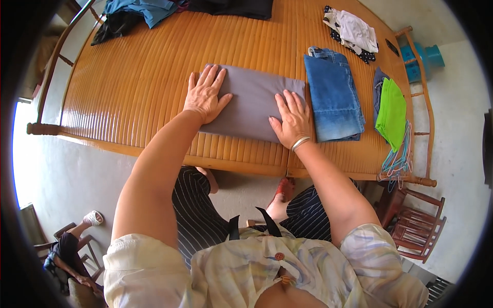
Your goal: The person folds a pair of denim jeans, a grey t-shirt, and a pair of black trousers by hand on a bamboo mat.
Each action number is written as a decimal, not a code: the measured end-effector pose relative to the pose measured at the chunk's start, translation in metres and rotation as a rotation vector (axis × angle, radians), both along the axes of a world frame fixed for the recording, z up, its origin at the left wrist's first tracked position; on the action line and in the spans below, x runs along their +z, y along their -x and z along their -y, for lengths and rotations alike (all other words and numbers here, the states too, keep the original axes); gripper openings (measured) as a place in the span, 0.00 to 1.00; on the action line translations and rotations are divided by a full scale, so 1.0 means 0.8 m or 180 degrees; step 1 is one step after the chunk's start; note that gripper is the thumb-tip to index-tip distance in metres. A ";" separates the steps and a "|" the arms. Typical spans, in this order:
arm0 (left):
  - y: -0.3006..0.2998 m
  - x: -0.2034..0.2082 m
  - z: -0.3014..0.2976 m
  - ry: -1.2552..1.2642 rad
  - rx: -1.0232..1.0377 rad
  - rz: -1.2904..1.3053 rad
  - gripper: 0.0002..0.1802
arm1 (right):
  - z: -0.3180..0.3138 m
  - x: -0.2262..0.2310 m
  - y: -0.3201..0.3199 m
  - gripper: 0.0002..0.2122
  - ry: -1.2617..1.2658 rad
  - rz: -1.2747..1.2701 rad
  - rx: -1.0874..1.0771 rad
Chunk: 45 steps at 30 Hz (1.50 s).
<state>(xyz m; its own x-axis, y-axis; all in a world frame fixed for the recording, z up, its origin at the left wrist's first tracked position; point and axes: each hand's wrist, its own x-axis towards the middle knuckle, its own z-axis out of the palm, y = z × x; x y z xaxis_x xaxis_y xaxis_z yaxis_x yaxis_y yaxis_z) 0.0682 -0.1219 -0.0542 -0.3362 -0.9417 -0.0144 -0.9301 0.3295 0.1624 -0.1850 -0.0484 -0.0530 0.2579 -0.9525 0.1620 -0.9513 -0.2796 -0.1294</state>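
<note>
A grey piece of cloth [247, 105], folded into a flat rectangle, lies on the bamboo-slat bed [128, 77]. My left hand [205, 96] rests flat over its left end, fingers spread and pointing away from me. Over the right end lies my right hand [292, 119], palm down with the fingers stretched out and a bracelet at the wrist. Neither hand grips the cloth; both press on its top. Just right of it sits a folded pair of blue jeans [336, 97], close to my right fingertips.
Bright green folded cloth [391, 114] lies farther right, above a bunch of hangers [396, 167]. White and dotted clothes [354, 30] and a dark phone [392, 47] are at the far right. Blue and black clothes [149, 11] lie far left. A wooden chair [418, 223] stands lower right; a person [72, 256] sits lower left.
</note>
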 end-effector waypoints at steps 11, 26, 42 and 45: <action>0.029 0.007 -0.069 -0.0018 -0.1275 -0.0094 0.37 | -0.004 -0.005 0.001 0.28 0.0085 0.0067 0.0004; 0.000 0.019 -0.059 -0.0292 -0.0355 0.0100 0.38 | 0.001 -0.007 0.003 0.28 0.0052 0.0033 -0.0016; -0.030 0.008 -0.077 -0.0607 -0.0327 0.0227 0.39 | -0.016 -0.004 -0.108 0.27 -0.0205 -0.0193 0.0566; -0.036 0.007 -0.073 -0.0574 -0.0326 0.0206 0.40 | -0.010 -0.006 -0.099 0.28 -0.0314 0.0000 0.0776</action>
